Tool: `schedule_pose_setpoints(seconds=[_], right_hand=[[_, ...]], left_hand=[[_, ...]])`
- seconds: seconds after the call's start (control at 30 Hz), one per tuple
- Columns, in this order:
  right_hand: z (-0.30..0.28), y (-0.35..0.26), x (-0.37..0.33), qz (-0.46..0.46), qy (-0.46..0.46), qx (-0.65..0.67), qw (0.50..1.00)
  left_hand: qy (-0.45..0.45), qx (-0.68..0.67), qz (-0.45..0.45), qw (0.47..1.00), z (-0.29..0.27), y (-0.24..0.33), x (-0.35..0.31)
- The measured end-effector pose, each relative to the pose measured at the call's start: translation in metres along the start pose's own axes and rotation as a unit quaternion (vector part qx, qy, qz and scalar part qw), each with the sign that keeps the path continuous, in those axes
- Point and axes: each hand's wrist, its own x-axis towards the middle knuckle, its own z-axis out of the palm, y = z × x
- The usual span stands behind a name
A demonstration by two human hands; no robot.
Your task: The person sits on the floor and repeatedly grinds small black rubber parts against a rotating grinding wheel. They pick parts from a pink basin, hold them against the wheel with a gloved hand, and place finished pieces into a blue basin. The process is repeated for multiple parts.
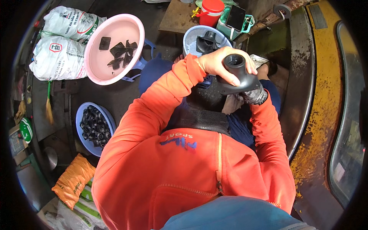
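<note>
My bare left hand (217,64) is closed round a black plastic flanged fitting (245,81). This fitting has a round, hollow neck turned upward and a wide base with corner holes. Below the base, my right hand (256,96) wears a grey knitted glove. The fitting covers its fingers, so their grip is hidden. Just beyond my hands, a pale blue mesh basket (190,38) holds larger black plastic pieces (207,43). Dark mesh fabric (203,119) lies across my lap.
A pink basin (96,71) with black pieces stands left on a blue stool (142,64). Near it, a blue basin (81,115) holds several small black parts. White sacks (59,57) lie far left. A rusty yellow machine (318,153) borders the right; a red jug (211,11) stands behind.
</note>
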Motion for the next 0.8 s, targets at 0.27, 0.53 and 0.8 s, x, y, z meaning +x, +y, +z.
schedule_pose_setpoints(seconds=[0.27,0.53,0.8], right_hand=[[-0.016,-0.017,0.016,0.191,0.134,0.256,0.938],[-0.007,-0.025,0.045,-0.015,0.218,-0.165,0.962],[-0.01,-0.039,0.039,-0.042,0.127,-0.158,0.978]], left_hand=[[-0.016,0.275,0.088,0.957,-0.024,0.011,0.015],[0.311,0.207,-0.014,0.928,0.023,-0.003,0.006],[0.192,0.34,0.082,0.917,0.01,0.007,0.003]])
